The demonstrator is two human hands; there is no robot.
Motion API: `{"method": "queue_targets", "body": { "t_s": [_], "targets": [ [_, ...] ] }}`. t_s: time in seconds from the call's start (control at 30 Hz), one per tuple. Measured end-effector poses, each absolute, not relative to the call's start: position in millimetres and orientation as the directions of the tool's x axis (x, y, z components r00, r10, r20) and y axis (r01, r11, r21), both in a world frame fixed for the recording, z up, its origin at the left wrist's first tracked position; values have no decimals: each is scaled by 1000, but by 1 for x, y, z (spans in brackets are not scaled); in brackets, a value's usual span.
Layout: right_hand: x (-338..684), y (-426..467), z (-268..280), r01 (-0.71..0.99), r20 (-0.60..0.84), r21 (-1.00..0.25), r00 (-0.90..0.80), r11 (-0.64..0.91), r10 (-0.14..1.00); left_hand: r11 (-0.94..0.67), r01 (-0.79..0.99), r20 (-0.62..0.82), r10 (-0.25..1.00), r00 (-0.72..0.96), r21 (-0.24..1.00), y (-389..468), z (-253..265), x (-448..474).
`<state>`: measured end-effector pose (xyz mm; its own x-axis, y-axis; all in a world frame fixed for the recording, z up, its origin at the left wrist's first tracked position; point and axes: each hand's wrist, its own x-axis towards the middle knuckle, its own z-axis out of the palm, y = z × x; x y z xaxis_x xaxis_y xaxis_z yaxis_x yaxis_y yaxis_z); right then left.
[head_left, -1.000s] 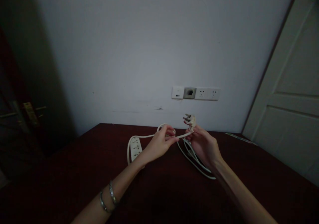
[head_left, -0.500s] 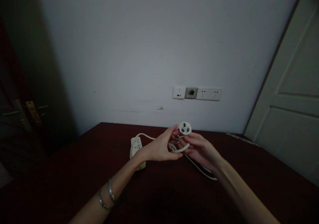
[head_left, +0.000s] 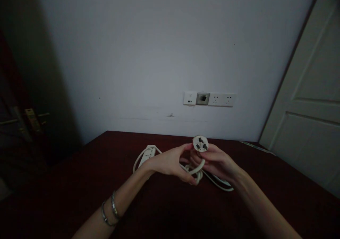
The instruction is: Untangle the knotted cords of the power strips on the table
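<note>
A white round three-pin plug (head_left: 200,144) faces me, its dark prongs showing. My right hand (head_left: 219,161) is closed round the plug's base and the cord just below it. My left hand (head_left: 176,163) curls round the looped white power cord (head_left: 196,170), thumb beneath and fingers behind, partly hidden. Left of my left hand, a white power strip (head_left: 148,154) lies on the table, half covered by my wrist, with cord looping round it. More cord lies on the table under my right wrist.
Dark red table (head_left: 119,150) stands against the pale wall. Wall sockets (head_left: 221,99) and a grey-framed wall plate (head_left: 202,98) sit above its back edge. A white panelled door (head_left: 313,108) is at right, a dark door with a brass handle (head_left: 33,118) at left.
The plug has moved slightly down and right and turned in my right hand. The cord loops in my left hand have dropped lower. The power strip has shifted and tilted a little.
</note>
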<state>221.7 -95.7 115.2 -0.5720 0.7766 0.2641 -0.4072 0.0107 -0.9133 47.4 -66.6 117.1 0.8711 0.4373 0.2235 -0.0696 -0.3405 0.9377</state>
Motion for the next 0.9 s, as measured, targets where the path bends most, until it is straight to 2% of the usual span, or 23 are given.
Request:
{"method": "queue_targets", "body": {
  "t_s": [0.1, 0.27, 0.43, 0.53, 0.7, 0.8, 0.9],
  "targets": [
    [225, -93, 117, -384, 275, -920, -484, 81, 831, -341, -80, 271, 559, 783, 937, -68, 116, 51],
    [222, -89, 119, -297, 293, -928, -213, 224, 932, -452, -45, 411, 759, 505, 891, -65, 111, 56],
    [216, -82, 116, -348, 277, -896, 45, 275, 960, -322, -231, 391, 829, 399, 918, -56, 113, 59],
    [213, -80, 113, -373, 261, -888, 74, 269, 963, -287, -243, 353, 887, 297, 927, -51, 115, 55],
    [208, -78, 104, -344, 363, -876, -11, 337, 932, -237, -243, 287, 938, 195, 941, -45, 117, 47],
    [208, -78, 101, -348, 378, -870, -19, 348, 926, -323, -169, 354, 913, 204, 931, -41, 119, 45],
    [212, -76, 101, -335, 372, -872, 24, 358, 928, -500, 11, 491, 855, 167, 866, -41, 124, 38]
  ]
}}
